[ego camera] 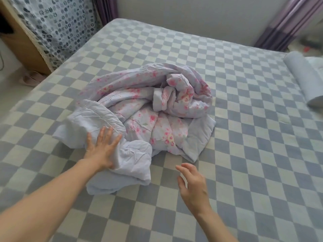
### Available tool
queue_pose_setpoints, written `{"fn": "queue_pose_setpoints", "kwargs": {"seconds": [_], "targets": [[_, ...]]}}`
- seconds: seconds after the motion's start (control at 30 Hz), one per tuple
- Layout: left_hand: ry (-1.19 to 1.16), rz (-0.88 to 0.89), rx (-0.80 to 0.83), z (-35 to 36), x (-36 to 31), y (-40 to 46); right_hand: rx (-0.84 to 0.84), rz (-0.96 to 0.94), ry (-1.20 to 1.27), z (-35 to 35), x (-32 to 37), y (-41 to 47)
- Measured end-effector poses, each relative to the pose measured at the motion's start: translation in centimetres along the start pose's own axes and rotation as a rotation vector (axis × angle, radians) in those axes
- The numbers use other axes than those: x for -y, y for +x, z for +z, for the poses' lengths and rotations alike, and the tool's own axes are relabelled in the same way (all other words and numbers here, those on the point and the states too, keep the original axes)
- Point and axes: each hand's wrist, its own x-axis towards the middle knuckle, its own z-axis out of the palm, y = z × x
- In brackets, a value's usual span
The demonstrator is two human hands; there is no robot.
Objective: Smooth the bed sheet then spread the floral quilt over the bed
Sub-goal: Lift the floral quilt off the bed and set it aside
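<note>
The floral quilt (pixel 145 109), pale lilac with pink flowers, lies bunched in a heap in the middle of the bed. Under it the blue and cream checked bed sheet (pixel 244 137) covers the whole mattress. My left hand (pixel 102 149) rests flat with straight, spread fingers on the plain lilac near-left fold of the quilt. My right hand (pixel 192 186) hovers over the sheet just in front of the heap, fingers loosely bent, holding nothing and apart from the quilt.
A rolled pale blue pillow (pixel 302 79) lies at the bed's right edge. A patterned cloth hangs over a wooden cabinet (pixel 57 27) at the far left, with pink slippers (pixel 31 78) on the floor below. Purple curtains (pixel 286 23) hang behind the bed.
</note>
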Motion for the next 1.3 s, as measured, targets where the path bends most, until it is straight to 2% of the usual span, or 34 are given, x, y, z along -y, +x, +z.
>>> {"fn": "queue_pose_setpoints", "kwargs": {"seconds": [0.17,0.23,0.3,0.4,0.47,0.53,0.67,0.73,0.8,0.87,0.9,0.93,1.0,1.03,1.1,1.13,1.23,1.3], "targets": [[0.197,0.08,0.024,0.9,0.1,3.1,0.027,0.071,0.008,1.3,0.7,1.9],[0.147,0.089,-0.009,1.0,-0.4,3.7,0.034,0.061,0.011,1.7,0.7,2.8],[-0.032,0.064,-0.071,1.0,-0.7,3.7,0.038,0.053,0.029,1.9,0.7,3.9],[-0.509,-0.043,-0.316,-0.9,-0.5,3.4,0.067,0.075,0.06,2.1,1.1,5.4],[-0.796,-0.059,-0.411,-3.3,-0.6,2.9,0.107,0.125,0.141,2.0,1.8,6.4],[-0.987,0.043,-0.414,-5.2,-1.0,2.0,0.181,0.251,0.368,1.8,3.0,7.9],[-1.164,0.288,-0.27,-6.9,-3.8,-0.5,0.341,0.799,1.0,1.4,5.0,12.2],[-1.238,0.405,-0.145,-7.2,-5.6,-2.0,0.415,0.911,1.118,1.4,5.0,13.9],[-1.264,0.507,0.047,-7.8,-6.2,-3.1,0.489,0.876,1.028,0.9,5.4,15.0],[-1.293,0.567,0.287,-8.6,-5.1,-3.4,0.493,0.739,0.931,0.9,5.3,15.7],[-1.342,0.545,0.341,-9.0,-4.2,-3.0,0.464,0.651,0.949,0.4,5.2,15.7],[-1.412,0.479,0.321,-9.3,-3.2,-2.2,0.434,0.558,0.957,0.0,5.0,15.4],[-1.528,0.239,0.063,-9.5,-1.7,0.3,0.457,0.341,0.936,-1.5,4.2,13.7],[-1.533,0.14,-0.079,-9.7,-1.4,1.7,0.507,0.26,0.921,-2.0,3.3,12.6],[-1.363,0.013,-0.25,-9.8,-1.3,4.5,0.614,0.196,0.796,-3.0,1.1,10.8],[-1.228,-0.016,-0.275,-9.8,-1.2,5.8,0.607,0.217,0.73,-3.3,-0.6,10.2],[-0.929,-0.031,-0.212,-9.0,-0.8,9.4,0.369,0.407,0.532,-3.2,-5.2,9.9],[-0.762,-0.04,-0.178,-7.9,-0.4,11.8,0.262,0.456,0.418,-2.4,-6.8,10.7]]}}
